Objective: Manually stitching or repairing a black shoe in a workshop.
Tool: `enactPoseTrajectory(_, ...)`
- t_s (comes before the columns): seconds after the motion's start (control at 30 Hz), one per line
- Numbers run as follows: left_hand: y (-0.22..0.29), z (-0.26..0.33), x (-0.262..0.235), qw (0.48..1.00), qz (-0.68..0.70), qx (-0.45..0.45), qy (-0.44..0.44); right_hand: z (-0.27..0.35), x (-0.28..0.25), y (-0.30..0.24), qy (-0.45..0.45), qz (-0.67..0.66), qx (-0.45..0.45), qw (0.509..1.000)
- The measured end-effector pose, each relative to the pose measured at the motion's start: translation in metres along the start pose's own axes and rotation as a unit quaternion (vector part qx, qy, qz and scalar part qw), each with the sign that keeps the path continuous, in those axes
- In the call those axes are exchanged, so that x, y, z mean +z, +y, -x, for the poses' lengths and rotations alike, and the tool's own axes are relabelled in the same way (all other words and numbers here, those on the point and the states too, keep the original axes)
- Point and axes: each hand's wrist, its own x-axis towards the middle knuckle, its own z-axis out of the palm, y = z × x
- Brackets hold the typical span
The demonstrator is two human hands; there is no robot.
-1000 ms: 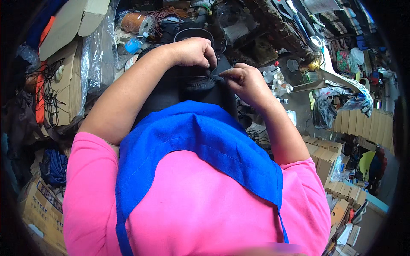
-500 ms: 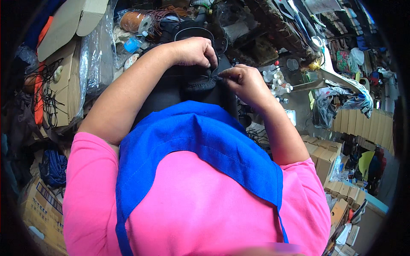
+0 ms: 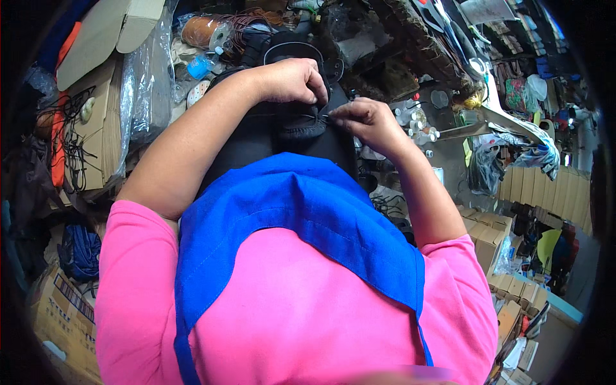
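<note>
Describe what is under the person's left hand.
Under the left hand, a black shoe-like piece shows, its rounded, gathered end toward the blue apron. Whatever part lies directly beneath the hand is covered and cannot be seen.

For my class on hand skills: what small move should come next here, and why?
Perhaps a slight outward pull by the right hand: its fingers look pinched together beside the black, shoe-like item, with the left hand over it.
</note>
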Motion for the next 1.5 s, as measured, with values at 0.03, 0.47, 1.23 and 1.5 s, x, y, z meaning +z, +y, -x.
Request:
enactPoseTrajectory(0.03,0.000,0.000,0.000,1.000,-0.001,-0.001,-0.001,0.001,0.003,0.003,0.003,-0.060,0.022,0.998)
enactPoseTrajectory(0.47,-0.002,0.000,0.002,1.000,0.013,-0.007,-0.003,0.002,0.003,0.007,0.001,-0.102,0.044,0.994)
enactPoseTrajectory(1.23,-0.001,0.003,0.005,1.000,-0.018,-0.004,0.010,-0.013,0.003,0.000,-0.018,-0.121,0.009,0.992)
enactPoseTrajectory(1.5,-0.002,0.004,0.003,1.000,0.009,-0.005,-0.008,0.001,0.000,0.003,-0.012,-0.005,-0.001,1.000)
